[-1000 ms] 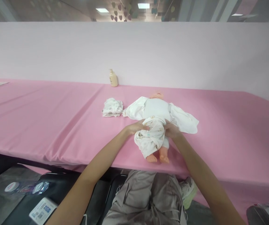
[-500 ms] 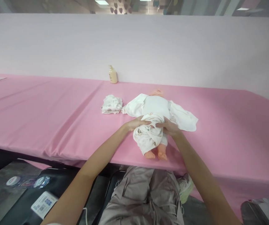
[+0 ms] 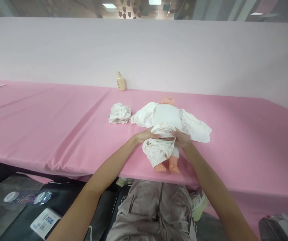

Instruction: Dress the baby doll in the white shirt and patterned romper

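On the pink table [image 3: 58,117], left hand [image 3: 146,135] and right hand [image 3: 181,138], now parted slightly wider, grip bunched cream cloth trousers [image 3: 159,150] at the plastic baby doll [image 3: 167,115]'s waist.

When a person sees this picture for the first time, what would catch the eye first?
First the baby doll, lying in the middle of the pink table with its feet toward the near edge. At its hips the left hand and the right hand each grip the printed garment bunched over its legs. Behind, a cream bottle stands by the wall, and a crumpled cloth lies left of the doll.
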The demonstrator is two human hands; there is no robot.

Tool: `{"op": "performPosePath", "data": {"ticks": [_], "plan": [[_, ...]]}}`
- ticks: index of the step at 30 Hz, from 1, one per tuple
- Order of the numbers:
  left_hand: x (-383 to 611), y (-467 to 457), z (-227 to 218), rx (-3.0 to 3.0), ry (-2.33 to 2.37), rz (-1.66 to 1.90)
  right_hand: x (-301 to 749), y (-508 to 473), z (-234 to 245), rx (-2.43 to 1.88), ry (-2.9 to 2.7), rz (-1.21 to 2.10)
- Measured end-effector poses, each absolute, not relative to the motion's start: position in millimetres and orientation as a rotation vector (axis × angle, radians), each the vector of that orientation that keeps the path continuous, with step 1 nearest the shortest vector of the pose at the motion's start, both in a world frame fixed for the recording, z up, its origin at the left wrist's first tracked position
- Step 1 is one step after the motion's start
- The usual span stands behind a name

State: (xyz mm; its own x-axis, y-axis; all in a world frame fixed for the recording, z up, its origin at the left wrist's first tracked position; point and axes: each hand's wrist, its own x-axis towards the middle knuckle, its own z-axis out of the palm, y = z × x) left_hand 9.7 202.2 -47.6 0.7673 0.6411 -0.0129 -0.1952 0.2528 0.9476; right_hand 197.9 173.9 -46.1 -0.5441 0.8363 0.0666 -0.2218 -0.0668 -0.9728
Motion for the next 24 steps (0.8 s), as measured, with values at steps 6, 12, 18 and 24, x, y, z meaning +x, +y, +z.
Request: {"op": "performPosePath", "data": {"ticks": [6,12,18,24], "plan": [[5.4,204.4,-46.9,1.221,0.352,0.553,196.9,174.9,-43.5,-0.666,-1.347,1.758],[0.9,207.1,-43.6,1.272,0.389,0.411,194.7,175.0,-43.4,-0.649,-1.349,1.771],[8.0,203.3,-41.1,1.313,0.444,0.458,198.1,176.9,-46.9,-0.672,-1.292,1.869],[13.3,202.4,-48.9,1.219,0.450,0.591,181.9,167.4,-40.1,-0.772,-1.261,1.548]]}}
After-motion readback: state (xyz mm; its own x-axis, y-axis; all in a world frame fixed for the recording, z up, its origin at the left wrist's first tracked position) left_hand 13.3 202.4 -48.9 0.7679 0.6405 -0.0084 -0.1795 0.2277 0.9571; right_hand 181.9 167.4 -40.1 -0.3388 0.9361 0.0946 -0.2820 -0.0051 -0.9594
